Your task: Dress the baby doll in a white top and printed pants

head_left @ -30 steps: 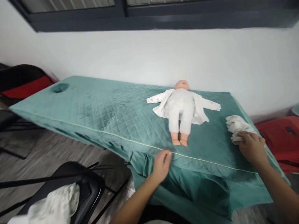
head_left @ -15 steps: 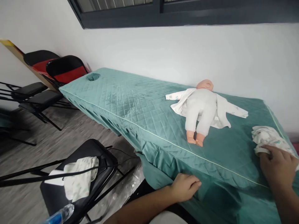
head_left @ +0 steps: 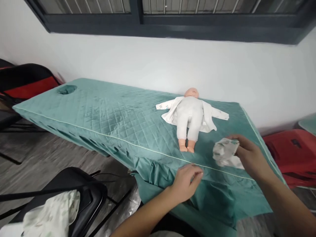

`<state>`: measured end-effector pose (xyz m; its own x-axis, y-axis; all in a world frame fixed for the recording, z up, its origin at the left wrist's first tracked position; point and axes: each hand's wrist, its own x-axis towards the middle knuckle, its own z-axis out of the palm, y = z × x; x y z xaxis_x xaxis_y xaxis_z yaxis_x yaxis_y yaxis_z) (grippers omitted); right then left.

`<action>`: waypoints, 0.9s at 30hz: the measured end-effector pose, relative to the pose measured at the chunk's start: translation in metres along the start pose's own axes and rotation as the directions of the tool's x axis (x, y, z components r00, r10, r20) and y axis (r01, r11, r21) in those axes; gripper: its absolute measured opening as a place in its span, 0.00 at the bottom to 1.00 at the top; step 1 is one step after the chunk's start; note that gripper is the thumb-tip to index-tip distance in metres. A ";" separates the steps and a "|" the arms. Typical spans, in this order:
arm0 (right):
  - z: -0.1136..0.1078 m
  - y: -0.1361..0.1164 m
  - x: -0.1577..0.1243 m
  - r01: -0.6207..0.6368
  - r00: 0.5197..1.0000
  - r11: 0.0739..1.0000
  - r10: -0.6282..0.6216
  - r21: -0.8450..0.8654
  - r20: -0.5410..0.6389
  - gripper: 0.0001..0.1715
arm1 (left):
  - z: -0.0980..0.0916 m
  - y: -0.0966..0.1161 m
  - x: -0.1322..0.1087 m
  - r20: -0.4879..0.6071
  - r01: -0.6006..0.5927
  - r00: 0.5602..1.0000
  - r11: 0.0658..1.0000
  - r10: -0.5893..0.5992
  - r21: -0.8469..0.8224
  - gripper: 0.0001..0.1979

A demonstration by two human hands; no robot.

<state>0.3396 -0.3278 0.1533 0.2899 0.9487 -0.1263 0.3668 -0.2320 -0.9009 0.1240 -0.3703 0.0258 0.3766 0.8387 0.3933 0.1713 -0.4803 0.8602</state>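
My right hand (head_left: 250,158) pinches a bunched white printed baby garment (head_left: 225,153) over the front right part of the green quilted bed (head_left: 118,121). Its exact kind is hidden by the folds. A baby doll (head_left: 189,113) lies on its back, feet toward me, to the left of the cloth. White leggings cover its legs, and an opened white jacket (head_left: 208,123) with printed sleeves spreads out under it. My left hand (head_left: 186,182) hovers by the bed's front edge, holding nothing, fingers loosely curled and the thumb a little apart.
A black folding chair (head_left: 92,184) at front left carries a pale printed cloth (head_left: 55,210). Red-backed chairs (head_left: 32,87) stand at far left. A red case (head_left: 293,158) is beyond the bed's right end. The bed has a face hole (head_left: 67,89) on the left, and a wall runs behind.
My right hand has lifted the bunched garment and brought it left, nearer the doll. My left hand has risen slightly and its thumb has parted from the fingers. The view has swung right.
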 end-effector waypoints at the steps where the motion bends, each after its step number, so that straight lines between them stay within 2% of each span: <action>1: 0.005 -0.010 -0.004 -0.007 0.998 0.994 0.000 0.111 0.061 0.17 | -0.004 0.006 0.007 -0.030 -0.034 0.999 0.999 0.034 -0.018 0.13; 2: 0.010 -0.017 -0.008 -0.010 0.994 0.978 -0.013 0.206 0.113 0.19 | -0.007 0.012 0.014 -0.059 -0.068 0.996 0.997 0.067 -0.025 0.19; 4: 0.018 -0.028 -0.015 0.004 0.981 0.940 -0.070 0.341 0.181 0.25 | -0.012 0.019 0.025 -0.123 -0.121 0.985 0.993 0.121 0.004 0.40; 5: 0.021 -0.032 -0.019 0.016 0.973 0.926 -0.102 0.376 0.208 0.27 | -0.014 0.022 0.030 -0.167 -0.135 0.976 0.990 0.140 0.042 0.47; 6: 0.023 -0.038 -0.023 0.030 0.962 0.918 -0.134 0.394 0.238 0.28 | -0.017 0.025 0.036 -0.223 -0.138 0.963 0.987 0.154 0.084 0.49; 7: 0.024 -0.043 -0.027 0.055 0.948 0.914 -0.173 0.401 0.265 0.27 | -0.020 0.028 0.042 -0.285 -0.132 0.945 0.984 0.162 0.120 0.47; 9: 0.022 -0.057 -0.033 0.145 0.912 0.914 -0.272 0.380 0.307 0.22 | -0.032 0.037 0.057 -0.372 -0.125 0.911 0.980 0.176 0.157 0.34; 11: 0.018 -0.073 -0.034 0.297 0.859 0.896 -0.402 0.329 0.316 0.22 | -0.047 0.052 0.075 -0.368 -0.130 0.915 0.984 0.166 0.122 0.20; 12: 0.016 -0.081 -0.032 0.392 0.826 0.875 -0.471 0.285 0.310 0.24 | -0.056 0.062 0.084 -0.363 -0.118 0.922 0.990 0.137 0.073 0.17; 14: 0.011 -0.095 -0.024 0.593 0.742 0.792 -0.607 0.144 0.286 0.30 | -0.074 0.082 0.102 -0.337 -0.074 0.940 0.996 0.054 -0.048 0.17; 16: 0.009 -0.108 -0.013 0.752 0.644 0.657 -0.719 -0.046 0.263 0.32 | -0.091 0.100 0.119 -0.294 -0.070 0.955 0.991 0.033 -0.116 0.19; 19: 0.008 -0.128 0.002 0.843 0.527 0.469 -0.818 -0.264 0.231 0.23 | -0.109 0.117 0.139 -0.217 -0.077 0.976 0.978 0.033 -0.195 0.19; 21: 0.007 -0.143 0.005 0.856 0.478 0.401 -0.855 -0.326 0.204 0.16 | -0.118 0.121 0.146 -0.133 -0.046 0.991 0.967 0.012 -0.252 0.20; 24: 0.003 -0.159 0.004 0.867 0.457 0.378 -0.862 -0.323 0.219 0.13 | -0.129 0.122 0.151 -0.065 -0.006 0.998 0.952 -0.015 -0.306 0.21; 26: 0.000 -0.154 0.007 0.856 0.495 0.426 -0.840 -0.293 0.223 0.17 | -0.136 0.121 0.150 -0.125 -0.011 0.992 0.940 -0.034 -0.341 0.21; 27: -0.001 -0.144 0.010 0.834 0.534 0.468 -0.817 -0.292 0.218 0.18 | -0.139 0.121 0.149 -0.179 -0.019 0.983 0.931 -0.050 -0.365 0.22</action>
<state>0.2905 -0.2854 0.2818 -0.3374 0.7431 0.5779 0.6716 0.6201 -0.4054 0.0748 -0.2677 0.2339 0.1986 0.8940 0.4016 -0.1798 -0.3696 0.9116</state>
